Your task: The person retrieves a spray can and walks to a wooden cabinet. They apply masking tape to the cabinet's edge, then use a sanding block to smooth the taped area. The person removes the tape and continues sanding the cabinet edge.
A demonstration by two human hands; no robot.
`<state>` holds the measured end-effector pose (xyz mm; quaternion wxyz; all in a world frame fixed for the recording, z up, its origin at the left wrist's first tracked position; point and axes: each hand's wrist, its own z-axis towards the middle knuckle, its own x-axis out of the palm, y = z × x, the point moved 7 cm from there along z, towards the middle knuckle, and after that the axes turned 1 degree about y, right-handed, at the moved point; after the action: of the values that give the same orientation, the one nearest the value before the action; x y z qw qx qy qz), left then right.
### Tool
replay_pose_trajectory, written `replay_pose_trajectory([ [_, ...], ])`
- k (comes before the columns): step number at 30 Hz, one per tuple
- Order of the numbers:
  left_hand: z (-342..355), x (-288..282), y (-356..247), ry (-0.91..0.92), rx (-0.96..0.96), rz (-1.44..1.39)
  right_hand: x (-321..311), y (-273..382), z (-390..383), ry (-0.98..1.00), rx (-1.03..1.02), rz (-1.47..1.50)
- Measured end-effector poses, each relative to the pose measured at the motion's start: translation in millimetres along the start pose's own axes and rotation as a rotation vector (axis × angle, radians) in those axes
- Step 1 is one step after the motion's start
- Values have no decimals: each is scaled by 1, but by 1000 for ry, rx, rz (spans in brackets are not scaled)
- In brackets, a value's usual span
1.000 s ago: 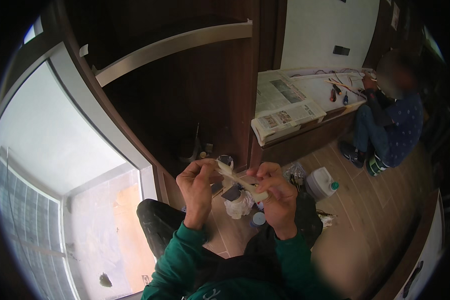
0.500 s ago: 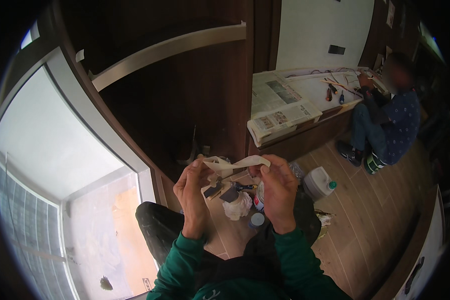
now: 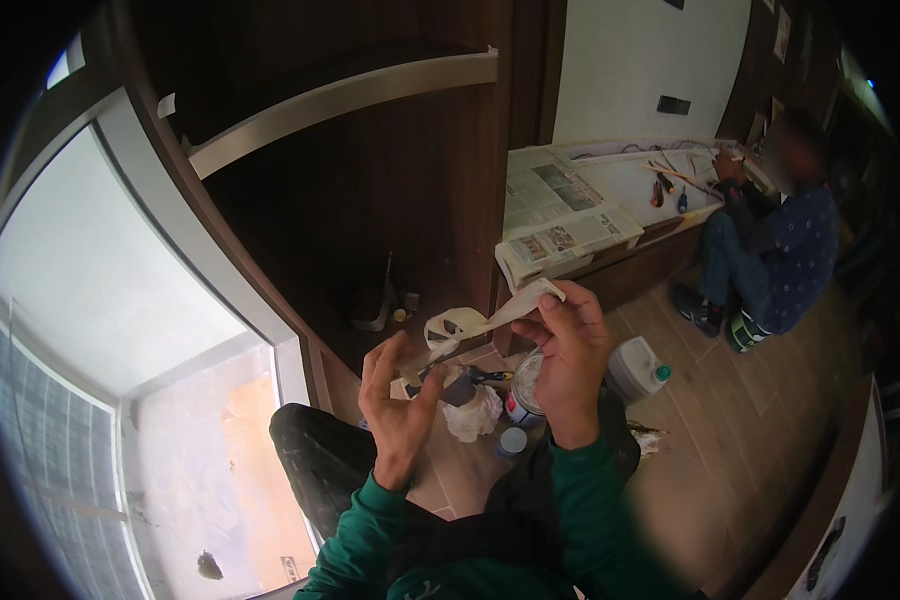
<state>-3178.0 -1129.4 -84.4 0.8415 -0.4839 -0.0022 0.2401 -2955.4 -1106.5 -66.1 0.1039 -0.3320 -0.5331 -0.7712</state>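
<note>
A strip of cream masking tape [image 3: 515, 304] is stretched between my hands, twisted and curled into a loop at its left part. My right hand [image 3: 575, 385] pinches its upper right end between thumb and fingers. My left hand [image 3: 398, 425] is open at the looped end, thumb and fingers apart; its thumb tip is close to the tape, and whether it touches is unclear. Below the tape on the floor are a brush [image 3: 487, 376], a crumpled white cloth [image 3: 473, 416], an opened can [image 3: 525, 388] and a small tub with a pale lid [image 3: 512, 441].
A white jug with a green cap [image 3: 634, 369] stands right of my right hand. Newspaper [image 3: 560, 235] covers part of a low bench holding several hand tools [image 3: 667, 185]. A person [image 3: 790, 245] sits working at its far end. A dark cabinet [image 3: 370, 180] stands ahead, a window [image 3: 120, 250] left.
My right hand has moved slightly up and right with the tape end. My left hand has come away from its end and its fingers have spread; the tape has curled into a loop.
</note>
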Motion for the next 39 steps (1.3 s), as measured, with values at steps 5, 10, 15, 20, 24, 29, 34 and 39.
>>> replay_pose_trajectory([
  [5, 2, -3, -2, 31, 112, 297, 0, 7, 2, 14, -11, -29],
  [10, 4, 1, 14, 204, -63, -162, 4, 12, 1, 24, -9, -63],
  [15, -1, 8, 17, 453, -348, -566, -4, 7, 11, 2, -9, -81],
  [20, -5, 14, 11, 544, -496, -944, -11, -2, 13, -26, 74, 15],
  [24, -11, 24, 7, 640, -691, -1162, -22, -10, 14, -38, 131, 101],
  [29, -20, 33, 6, 729, -829, -1274, -32, -11, 20, -1, 142, 235],
  [34, -22, 37, -9, 836, -672, -1027, -33, -8, 27, 58, 135, 389],
  [39, -24, 38, -23, 934, -528, -676, -43, -6, 38, 96, 112, 392],
])
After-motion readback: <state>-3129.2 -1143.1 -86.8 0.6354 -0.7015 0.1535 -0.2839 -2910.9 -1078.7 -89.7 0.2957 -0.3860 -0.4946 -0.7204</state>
